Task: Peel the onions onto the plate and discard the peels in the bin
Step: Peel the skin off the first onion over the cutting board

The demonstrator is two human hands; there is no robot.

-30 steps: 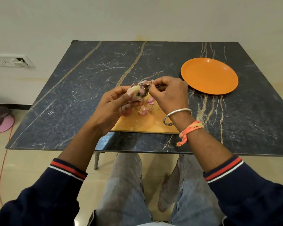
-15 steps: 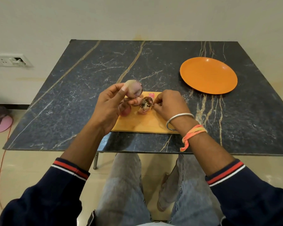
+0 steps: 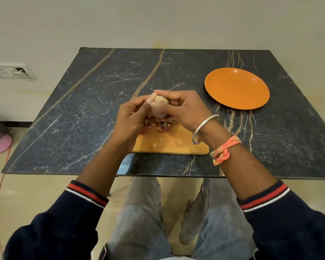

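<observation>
A pale, mostly peeled onion [image 3: 159, 107] is held above the far end of the wooden cutting board [image 3: 169, 145]. My left hand [image 3: 131, 119] grips it from the left, thumb on its top. My right hand [image 3: 180, 107] curls round it from the right. Dark and pink peel scraps [image 3: 164, 126] lie on the board just under my hands, partly hidden. The orange plate [image 3: 236, 88] sits bare at the right back of the table. No bin is in view.
The dark marble table [image 3: 94, 109] has its near edge above my knees. A pink object [image 3: 0, 146] and an orange cable [image 3: 0, 184] lie on the floor at the left. A wall socket [image 3: 11, 71] is at the left.
My right hand dropped a piece of peel onto the board and came back up to the onion. Both hands now hold the onion together.
</observation>
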